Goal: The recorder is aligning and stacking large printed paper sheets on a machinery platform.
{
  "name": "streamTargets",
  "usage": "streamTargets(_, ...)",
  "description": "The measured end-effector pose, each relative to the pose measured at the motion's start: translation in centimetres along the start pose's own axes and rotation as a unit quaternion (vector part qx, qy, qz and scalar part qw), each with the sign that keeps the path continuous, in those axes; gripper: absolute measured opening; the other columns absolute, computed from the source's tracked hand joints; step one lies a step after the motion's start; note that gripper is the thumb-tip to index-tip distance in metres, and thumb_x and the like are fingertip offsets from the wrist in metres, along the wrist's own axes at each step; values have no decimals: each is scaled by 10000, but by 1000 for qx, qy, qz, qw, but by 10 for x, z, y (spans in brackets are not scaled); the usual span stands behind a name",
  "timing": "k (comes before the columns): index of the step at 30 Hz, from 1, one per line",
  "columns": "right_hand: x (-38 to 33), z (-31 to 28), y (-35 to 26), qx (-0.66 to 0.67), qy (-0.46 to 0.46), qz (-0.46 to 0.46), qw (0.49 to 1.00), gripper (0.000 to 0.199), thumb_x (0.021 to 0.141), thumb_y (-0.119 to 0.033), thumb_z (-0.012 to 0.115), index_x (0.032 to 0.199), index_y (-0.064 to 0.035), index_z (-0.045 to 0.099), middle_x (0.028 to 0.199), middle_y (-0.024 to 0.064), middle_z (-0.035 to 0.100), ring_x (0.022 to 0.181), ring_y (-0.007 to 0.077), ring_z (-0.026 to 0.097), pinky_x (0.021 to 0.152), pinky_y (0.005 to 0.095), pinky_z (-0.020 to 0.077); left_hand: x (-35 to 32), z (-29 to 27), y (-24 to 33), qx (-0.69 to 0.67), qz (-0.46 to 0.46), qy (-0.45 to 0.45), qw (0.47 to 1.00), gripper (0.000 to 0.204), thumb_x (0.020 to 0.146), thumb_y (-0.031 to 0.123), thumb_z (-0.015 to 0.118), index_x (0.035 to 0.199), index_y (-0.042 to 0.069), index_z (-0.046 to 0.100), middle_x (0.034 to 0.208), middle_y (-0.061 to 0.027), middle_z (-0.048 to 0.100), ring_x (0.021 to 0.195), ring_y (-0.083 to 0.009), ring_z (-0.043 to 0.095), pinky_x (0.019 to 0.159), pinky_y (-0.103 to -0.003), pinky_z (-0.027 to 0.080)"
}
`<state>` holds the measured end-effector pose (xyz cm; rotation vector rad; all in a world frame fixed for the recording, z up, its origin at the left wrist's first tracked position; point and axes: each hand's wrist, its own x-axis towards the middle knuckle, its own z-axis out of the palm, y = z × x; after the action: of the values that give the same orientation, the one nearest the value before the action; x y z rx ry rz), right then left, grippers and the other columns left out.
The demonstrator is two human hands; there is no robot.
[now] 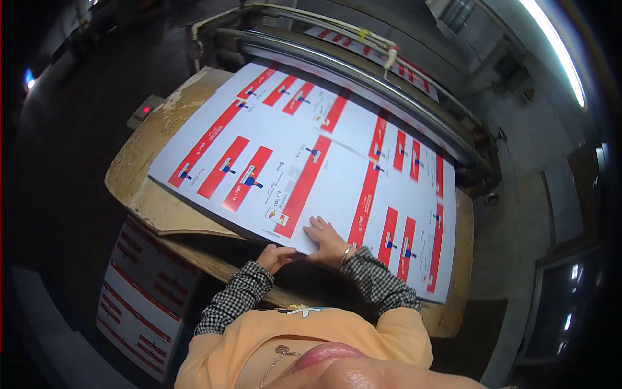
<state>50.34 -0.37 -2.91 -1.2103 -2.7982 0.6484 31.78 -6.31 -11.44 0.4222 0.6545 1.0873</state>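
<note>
A large white printed sheet (pixel 337 146) with red bands and small blue figures lies on a worn wooden board, its far edge up against the machine's rollers. My left hand (pixel 276 258) is closed at the sheet's near edge, thumb and fingers pinching it. Just right of it, my right hand (pixel 327 242) rests on top of the sheet near the same edge, fingers apart and fairly flat. A ring and a bracelet (pixel 346 253) show on the right hand and wrist. Checked sleeve covers are on both forearms.
The wooden board (pixel 139 188) sticks out around the sheet. Metal rollers (pixel 350 71) span the far side below a pale pipe frame (pixel 324 21). More printed sheets (pixel 139 298) sit lower left. A small box (pixel 144 111) with a red light is at the board's left.
</note>
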Motion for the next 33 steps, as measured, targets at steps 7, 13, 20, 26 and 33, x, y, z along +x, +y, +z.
streamTargets(7,-4,-55,-13,131,66,-105,984,361,694,-177,558,997,19,574,1101,188,550,1065,321,501,889,363,418,4,-10,-6,4,-9,68,998,295,868,157,437,1094,-23,494,1075,-142,549,1011,-275,532,869,-470,442)
streamTargets(13,-10,-20,-8,213,73,-31,974,382,654,-181,575,988,2,599,1147,172,530,1105,300,475,924,348,389,-5,15,7,38,22,64,997,379,834,63,268,1169,-49,403,1140,-194,500,1050,-314,510,889,-479,435)
streamTargets(20,24,-16,13,204,39,-9,978,405,622,-207,609,971,-1,600,1124,166,540,1030,299,517,888,338,412,-15,17,19,31,8,58,998,334,906,200,394,1137,-39,418,1110,-162,530,1000,-297,547,838,-450,467)
streamTargets(26,54,-3,29,65,140,130,979,538,689,-347,644,1109,-27,536,1283,190,393,1239,349,286,1005,378,280,-14,17,20,18,15,67,997,311,879,181,462,1079,-57,452,1045,-159,558,930,-270,580,795,-410,489)
streamTargets(33,-35,28,21,298,274,157,901,497,760,-271,615,1164,-17,476,1211,213,440,1190,329,356,988,395,286,-17,25,23,-23,-20,76,997,258,867,144,464,1047,-40,473,1000,-149,574,897,-247,588,782,-395,487)
